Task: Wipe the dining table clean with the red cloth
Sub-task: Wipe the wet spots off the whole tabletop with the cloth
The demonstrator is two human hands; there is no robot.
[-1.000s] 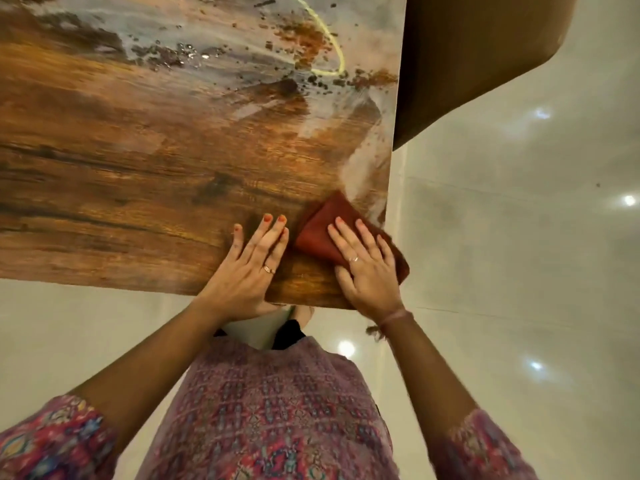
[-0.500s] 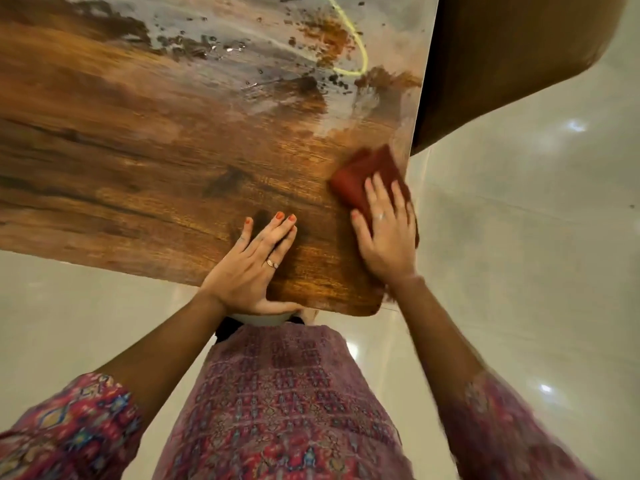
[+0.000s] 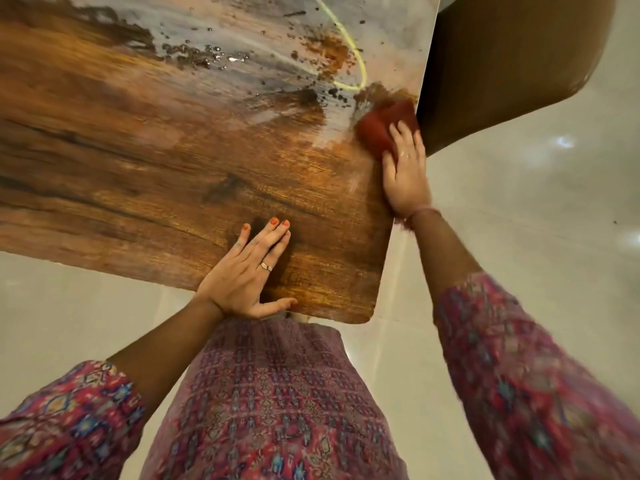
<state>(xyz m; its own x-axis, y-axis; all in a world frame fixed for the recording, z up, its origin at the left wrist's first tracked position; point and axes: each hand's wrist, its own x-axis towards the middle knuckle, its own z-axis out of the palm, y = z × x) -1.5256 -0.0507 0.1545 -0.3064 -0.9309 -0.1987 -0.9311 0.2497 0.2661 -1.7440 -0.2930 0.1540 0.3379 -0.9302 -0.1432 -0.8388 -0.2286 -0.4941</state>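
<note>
The dining table (image 3: 145, 161) has a glossy wood-grain top with dark crumbs, brown stains and a yellow curved line at its far right. The red cloth (image 3: 381, 128) lies folded on the top close to the right edge, just below a brown smear. My right hand (image 3: 405, 171) presses flat on the cloth, fingers straight and covering its near part. My left hand (image 3: 249, 271) rests flat on the table near the front edge, fingers straight, thumb along the edge.
A brown chair back (image 3: 502, 64) stands right against the table's right edge, next to the cloth. Shiny pale floor tiles (image 3: 536, 220) lie to the right of and below the table. My patterned tunic fills the bottom of the view.
My right hand has pushed the red cloth away from me along the right edge, from the near corner up to the brown smear. My left hand has stayed flat in place.
</note>
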